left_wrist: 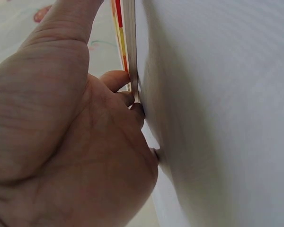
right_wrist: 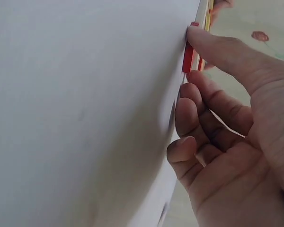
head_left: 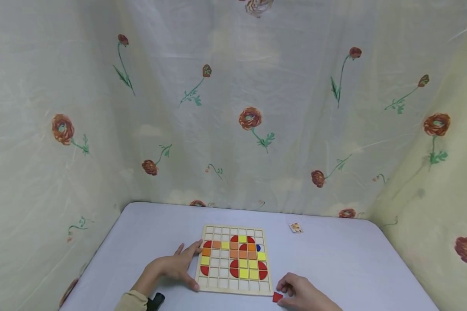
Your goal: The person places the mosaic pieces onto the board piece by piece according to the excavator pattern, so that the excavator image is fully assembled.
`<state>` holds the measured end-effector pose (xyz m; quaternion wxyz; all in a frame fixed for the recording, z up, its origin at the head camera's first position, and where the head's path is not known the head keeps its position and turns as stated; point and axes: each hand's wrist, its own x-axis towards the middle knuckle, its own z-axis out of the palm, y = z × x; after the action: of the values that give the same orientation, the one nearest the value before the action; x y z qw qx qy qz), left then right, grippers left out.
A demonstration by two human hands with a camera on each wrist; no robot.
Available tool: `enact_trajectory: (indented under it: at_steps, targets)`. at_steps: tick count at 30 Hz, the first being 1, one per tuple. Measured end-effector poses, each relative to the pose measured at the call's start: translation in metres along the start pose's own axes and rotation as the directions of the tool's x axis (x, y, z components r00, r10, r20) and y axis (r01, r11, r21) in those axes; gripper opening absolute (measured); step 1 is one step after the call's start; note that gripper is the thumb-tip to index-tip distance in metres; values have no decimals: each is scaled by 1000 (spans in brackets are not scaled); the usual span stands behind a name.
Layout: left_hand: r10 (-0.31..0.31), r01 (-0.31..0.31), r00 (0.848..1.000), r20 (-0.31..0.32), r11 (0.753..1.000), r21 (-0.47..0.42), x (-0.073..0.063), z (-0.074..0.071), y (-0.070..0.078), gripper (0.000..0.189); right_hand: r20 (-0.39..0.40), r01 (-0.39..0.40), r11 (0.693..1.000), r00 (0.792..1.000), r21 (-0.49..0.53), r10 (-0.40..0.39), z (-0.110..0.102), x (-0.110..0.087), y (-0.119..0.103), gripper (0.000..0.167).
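Observation:
A wooden grid board (head_left: 214,284) lies on the white table, with red rounded pieces, yellow squares (head_left: 243,273), orange squares (head_left: 242,255) and a small blue piece (head_left: 258,248) in its cells. Along its left edge rests my left hand (head_left: 175,267), fingers spread, thumb by the near left corner. The left wrist view shows those fingertips against the board's side (left_wrist: 131,47). Off the near right corner, my right hand (head_left: 301,293) pinches a flat red piece (head_left: 278,297) between thumb and forefinger, low at the table surface. In the right wrist view the other fingers (right_wrist: 186,116) are curled.
A small printed card (head_left: 296,227) lies on the table (head_left: 334,259) beyond the board, to the right. By the left forearm is a black object (head_left: 156,301). Flower-patterned curtains (head_left: 233,172) stand behind the table and on both sides.

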<state>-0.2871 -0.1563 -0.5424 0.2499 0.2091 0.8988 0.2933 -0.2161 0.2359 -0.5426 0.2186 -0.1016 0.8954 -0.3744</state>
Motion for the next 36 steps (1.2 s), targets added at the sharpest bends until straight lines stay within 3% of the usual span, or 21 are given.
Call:
enact_trajectory:
  at_steps: [5, 12, 18, 26, 31, 36]
  targets:
    - [3, -3, 1000, 4, 1000, -1, 1, 1, -2, 131, 23, 39, 999, 999, -11, -39, 3, 3, -3, 20]
    - [-8, 8, 1000, 6, 1000, 6, 3, 1, -5, 133, 23, 9, 1000, 1000, -25, -9, 1, 1, -7, 20]
    - [-7, 7, 1000, -5, 1000, -2, 4, 1, -6, 132, 25, 101, 995, 995, -21, -101, 0, 6, -27, 20]
    - [-6, 6, 1000, 1, 1000, -7, 4, 1, -7, 133, 28, 299, 945, 954, -132, -298, 20, 39, -68, 20]
    - [7, -7, 1000, 3, 1000, 1, 2, -1, -6, 132, 41, 351, 922, 936, -163, -349, 38, 66, -94, 17]
    - [24, -24, 1000, 9, 999, 23, 1, -1, -4, 131, 44, 345, 919, 938, -191, -343, 54, 89, -112, 15]
